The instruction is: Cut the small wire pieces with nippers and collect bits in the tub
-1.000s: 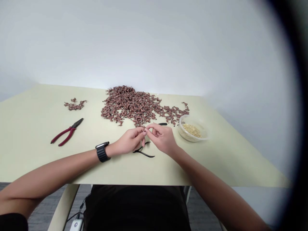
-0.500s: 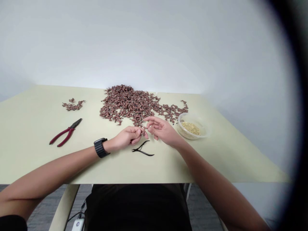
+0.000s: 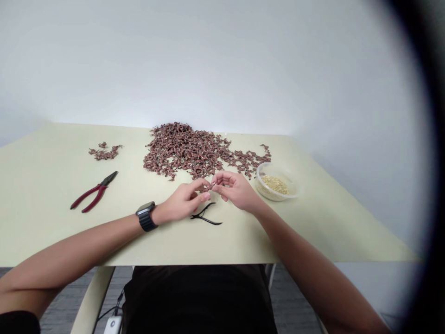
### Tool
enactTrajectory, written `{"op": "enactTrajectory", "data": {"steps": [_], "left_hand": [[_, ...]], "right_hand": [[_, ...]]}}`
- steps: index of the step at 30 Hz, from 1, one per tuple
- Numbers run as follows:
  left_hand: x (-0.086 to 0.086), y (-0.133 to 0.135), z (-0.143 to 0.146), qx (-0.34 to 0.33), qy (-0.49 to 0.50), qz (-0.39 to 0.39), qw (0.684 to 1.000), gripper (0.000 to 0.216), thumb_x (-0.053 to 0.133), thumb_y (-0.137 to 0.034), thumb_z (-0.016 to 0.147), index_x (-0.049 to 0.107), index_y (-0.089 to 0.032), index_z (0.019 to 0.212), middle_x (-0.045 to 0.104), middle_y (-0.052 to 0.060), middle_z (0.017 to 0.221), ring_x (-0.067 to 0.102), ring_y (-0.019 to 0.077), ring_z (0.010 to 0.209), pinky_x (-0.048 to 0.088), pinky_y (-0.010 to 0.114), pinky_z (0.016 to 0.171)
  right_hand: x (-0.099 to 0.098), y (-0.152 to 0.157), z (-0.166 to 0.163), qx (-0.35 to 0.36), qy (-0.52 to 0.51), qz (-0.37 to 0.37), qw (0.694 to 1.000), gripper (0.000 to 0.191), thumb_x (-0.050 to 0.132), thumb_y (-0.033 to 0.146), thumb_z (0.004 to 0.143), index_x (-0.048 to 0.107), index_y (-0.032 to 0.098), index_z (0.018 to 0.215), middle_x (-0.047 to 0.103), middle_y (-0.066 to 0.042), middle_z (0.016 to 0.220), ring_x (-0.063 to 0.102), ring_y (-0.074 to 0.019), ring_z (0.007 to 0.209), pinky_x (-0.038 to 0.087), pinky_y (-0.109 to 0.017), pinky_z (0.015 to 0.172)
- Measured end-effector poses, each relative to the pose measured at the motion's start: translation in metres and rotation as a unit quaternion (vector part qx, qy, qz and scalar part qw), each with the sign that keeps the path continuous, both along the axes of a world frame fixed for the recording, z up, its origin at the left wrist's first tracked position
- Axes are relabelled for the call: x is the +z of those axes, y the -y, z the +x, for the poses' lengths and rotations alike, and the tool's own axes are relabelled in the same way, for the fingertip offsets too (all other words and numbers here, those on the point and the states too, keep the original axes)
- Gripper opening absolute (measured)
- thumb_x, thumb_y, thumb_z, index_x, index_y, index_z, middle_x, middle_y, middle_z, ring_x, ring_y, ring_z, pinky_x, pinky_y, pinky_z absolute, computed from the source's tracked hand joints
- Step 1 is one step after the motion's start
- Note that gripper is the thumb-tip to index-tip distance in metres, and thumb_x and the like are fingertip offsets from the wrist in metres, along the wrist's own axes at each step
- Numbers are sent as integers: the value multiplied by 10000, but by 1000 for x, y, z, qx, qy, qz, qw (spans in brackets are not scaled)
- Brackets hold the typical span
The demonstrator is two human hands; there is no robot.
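Between my two hands is a small reddish-brown piece with thin wire-like ends [image 3: 209, 186]; its exact kind is too small to tell. My right hand [image 3: 237, 191] is closed, with thumb and index fingertip pinched on it. On the other side, my left hand [image 3: 184, 199] has its thumb apart from its bent fingers, whose tips reach beside the piece. Just below the hands, small black nippers [image 3: 205, 216] lie on the table with their handles spread. Behind the hands spreads a large heap of similar reddish-brown pieces [image 3: 187, 148].
Pliers with dark red handles [image 3: 94, 195] lie at the left of the pale table [image 3: 139, 246]. Beyond them is a small group of brown pieces [image 3: 105, 152]. A clear round tub [image 3: 294, 189] holding small gold-coloured bits [image 3: 276, 184] stands by my right wrist.
My left thumb and fingers have parted from their pinch on the small piece. My right fingers, loosely spread before, have closed on it.
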State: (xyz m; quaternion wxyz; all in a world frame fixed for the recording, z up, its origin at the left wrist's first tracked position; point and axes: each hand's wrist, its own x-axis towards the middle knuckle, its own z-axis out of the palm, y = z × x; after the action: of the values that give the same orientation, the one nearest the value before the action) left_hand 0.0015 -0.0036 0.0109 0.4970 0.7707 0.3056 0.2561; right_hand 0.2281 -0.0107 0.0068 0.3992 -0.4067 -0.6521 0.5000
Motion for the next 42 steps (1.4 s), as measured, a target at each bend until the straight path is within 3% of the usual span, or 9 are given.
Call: {"op": "enactTrajectory", "data": {"steps": [5,12,20,24,27,30,34,38,42], "left_hand": [[1,5,-3,41,-121,186,974,362,497,-506,999,545,-235,1235,578,-36,614,507,123,491,305,247,536],[-7,2,-3,33,-203,313,927,330,364,-465,1051,548,-206,1140,658,17,805,587,154,629,328,262,609],[-21,-10,-6,20,-219,479,850,268,357,-350,1061,553,-191,973,636,2,688,545,126,538,242,277,549],[-28,-14,-5,65,-230,444,863,275,353,-378,1061,550,-188,1028,613,-14,613,541,129,502,246,268,534],[-30,-14,-3,78,-229,403,883,300,345,-405,1061,557,-193,1064,631,-8,642,575,136,536,291,255,553],[-30,-15,-2,82,-221,371,898,315,338,-413,1060,570,-199,1047,638,-2,669,595,137,565,325,246,570],[-28,-17,-2,84,-195,327,921,300,354,-399,1051,582,-206,1024,653,2,694,623,136,599,374,227,586],[-26,-17,-3,84,-172,297,935,275,372,-378,1042,588,-209,1017,690,18,761,661,143,668,435,225,641],[-25,-16,-2,82,-169,286,940,265,383,-377,1034,587,-209,1017,693,21,762,669,149,681,449,227,653]], "right_hand": [[3,2,-4,-4,18,-3,1000,254,726,372,862,629,165,973,624,-25,864,512,-76,601,431,-185,484],[4,2,-3,-6,18,-1,1000,219,710,342,863,621,160,946,600,-12,837,496,-74,587,421,-196,496],[1,3,-6,7,64,15,998,201,690,359,889,649,165,916,601,-1,781,503,-81,576,425,-216,548],[14,-2,16,-77,142,115,980,257,690,412,899,714,186,1019,695,-47,947,626,-145,814,504,-254,742],[27,-10,65,-275,197,191,921,275,621,409,929,735,173,1013,710,-65,929,636,-160,822,494,-257,742],[28,-17,127,-392,319,111,856,241,608,358,884,756,168,891,694,-50,784,601,-148,690,438,-247,638],[14,-23,177,-238,487,-86,836,166,702,312,743,766,166,789,702,-52,767,603,-154,669,399,-235,579],[-1,-32,180,-212,534,-76,815,157,677,290,744,767,192,827,723,-44,846,604,-149,708,396,-227,598],[-7,-37,177,-209,534,-59,817,174,694,320,749,768,203,855,725,-39,865,609,-151,727,403,-232,620]]}}
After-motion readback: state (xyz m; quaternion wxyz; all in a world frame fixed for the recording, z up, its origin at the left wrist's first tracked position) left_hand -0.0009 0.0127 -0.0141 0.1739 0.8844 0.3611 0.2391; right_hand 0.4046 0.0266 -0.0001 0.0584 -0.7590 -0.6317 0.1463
